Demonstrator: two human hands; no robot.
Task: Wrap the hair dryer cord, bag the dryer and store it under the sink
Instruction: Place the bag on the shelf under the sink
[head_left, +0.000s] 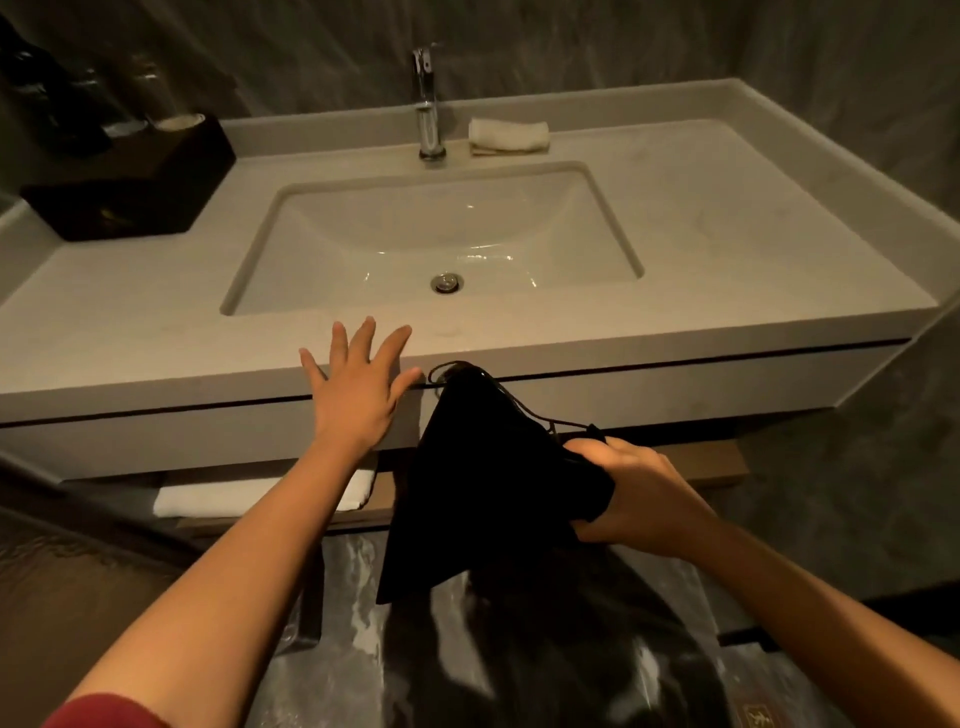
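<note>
A black drawstring bag (483, 483) hangs in front of the vanity, below the counter's front edge, its cord looping at the top. My right hand (631, 493) grips the bag's right side. The hair dryer itself is not visible; whether it is inside the bag I cannot tell. My left hand (358, 384) is spread, fingers apart, over the front edge of the counter (156, 322), just left of the bag, holding nothing. The white sink basin (436, 234) lies beyond it. Under the vanity runs a wooden shelf (691, 462).
A chrome faucet (428, 104) stands behind the basin, with a rolled white cloth (509, 136) to its right. A black tray (135, 182) with toiletries sits at the counter's back left. A folded white towel (260, 493) lies on the shelf's left part. The floor below is glossy marble.
</note>
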